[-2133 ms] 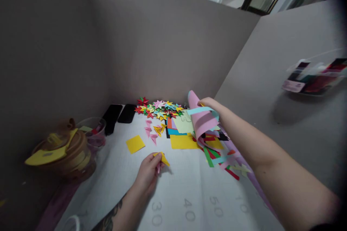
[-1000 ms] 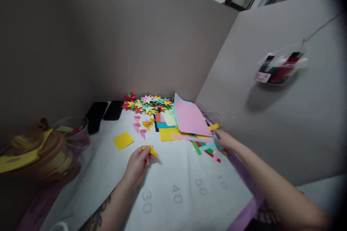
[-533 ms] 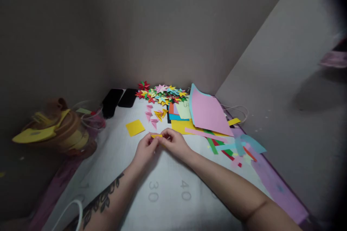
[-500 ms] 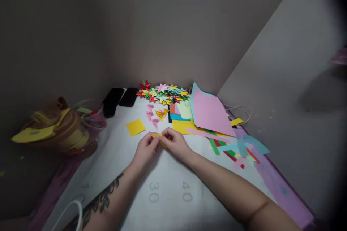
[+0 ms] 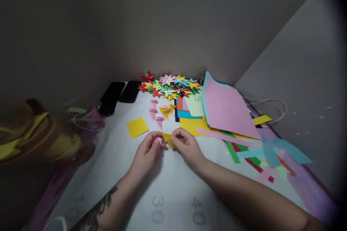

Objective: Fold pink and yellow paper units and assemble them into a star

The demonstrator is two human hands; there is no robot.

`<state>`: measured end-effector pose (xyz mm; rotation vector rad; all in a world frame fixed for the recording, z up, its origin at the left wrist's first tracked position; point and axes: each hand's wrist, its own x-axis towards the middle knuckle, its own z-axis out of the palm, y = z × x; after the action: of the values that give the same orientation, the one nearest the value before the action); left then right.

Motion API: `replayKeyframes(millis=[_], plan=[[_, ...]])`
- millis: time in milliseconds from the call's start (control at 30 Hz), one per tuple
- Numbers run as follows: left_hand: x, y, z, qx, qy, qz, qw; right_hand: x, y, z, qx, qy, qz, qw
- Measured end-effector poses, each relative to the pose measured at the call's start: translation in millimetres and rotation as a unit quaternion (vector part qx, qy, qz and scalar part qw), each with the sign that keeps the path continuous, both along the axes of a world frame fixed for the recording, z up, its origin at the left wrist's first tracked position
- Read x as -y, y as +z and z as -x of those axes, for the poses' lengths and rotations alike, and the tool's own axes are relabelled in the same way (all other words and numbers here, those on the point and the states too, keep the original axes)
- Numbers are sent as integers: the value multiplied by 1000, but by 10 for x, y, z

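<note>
Between my two hands is a small folded yellow paper piece (image 5: 168, 138), with a pink folded piece (image 5: 159, 140) at my left fingertips. My left hand (image 5: 148, 148) pinches the pink piece against the yellow one's left end. The fingers of my right hand (image 5: 187, 147) are closed on the yellow piece's right side. Just beyond my hands lie several folded pink pieces (image 5: 153, 109) and folded yellow pieces (image 5: 165, 111). A flat yellow square (image 5: 137, 127) rests to the left of them.
Many-coloured paper stars (image 5: 168, 86) are heaped at the back. Two black phones (image 5: 130, 91) lie at back left. Pink sheets (image 5: 229, 108), coloured paper and strips (image 5: 233, 151) cover the right side. A brown and yellow object (image 5: 40, 137) stands at far left.
The view has shifted and come closer. The yellow piece now shows a pointed folded shape between my hands, and the pink piece at my left fingers is clearer. My hands are slightly farther apart.
</note>
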<state>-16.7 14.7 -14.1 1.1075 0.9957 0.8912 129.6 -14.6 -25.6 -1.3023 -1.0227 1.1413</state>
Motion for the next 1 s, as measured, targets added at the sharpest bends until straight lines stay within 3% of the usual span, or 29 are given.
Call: replayKeyframes(millis=[233, 467, 633, 767, 1000], plan=[[-42, 27, 27, 40, 28, 79, 996, -26, -2, -47, -41, -34, 26, 998], [-45, -23, 65, -7, 40, -23, 999, -15, -52, -67, -26, -30, 12, 999], [-47, 20, 81, -41, 66, -38, 996, 25, -40, -74, 78, -29, -45, 996], [-23, 32, 57, -20, 38, -13, 999, 42, 24, -60, 148, -40, -84, 985], [12, 44, 25, -8, -6, -11, 1000, 51, 60, -31, 165, -56, -119, 977]])
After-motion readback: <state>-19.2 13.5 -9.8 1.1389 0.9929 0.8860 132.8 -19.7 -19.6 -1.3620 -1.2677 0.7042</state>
